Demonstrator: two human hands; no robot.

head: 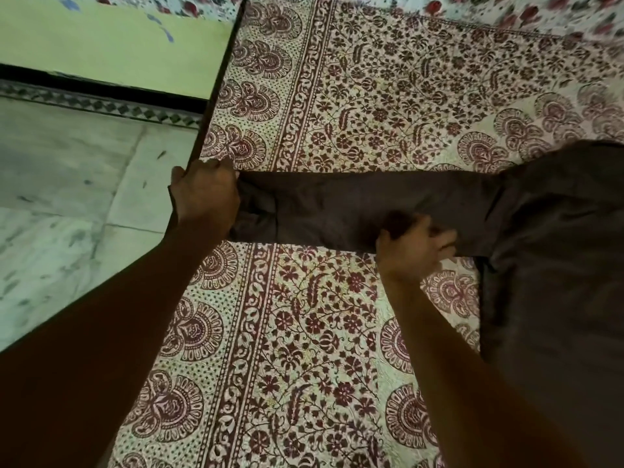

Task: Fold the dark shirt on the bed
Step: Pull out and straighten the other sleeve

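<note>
The dark brown shirt (pixel 547 251) lies on the bed at the right, its body running down the right side. One long sleeve (pixel 354 201) stretches flat to the left across the bedspread. My left hand (pixel 204 194) grips the cuff end of that sleeve at the bed's left edge. My right hand (pixel 413 246) pinches the sleeve's lower edge close to the shoulder, fingers curled into the cloth. The shirt's right part runs out of view.
The bed wears a cream bedspread (pixel 320 332) printed with maroon flowers and borders. Its dark edge (pixel 216 96) runs along the left. Beyond it lie a pale marble floor (pixel 67 197) and a light green wall (pixel 111 45). A red-flowered cloth (pixel 506 8) lies at the back.
</note>
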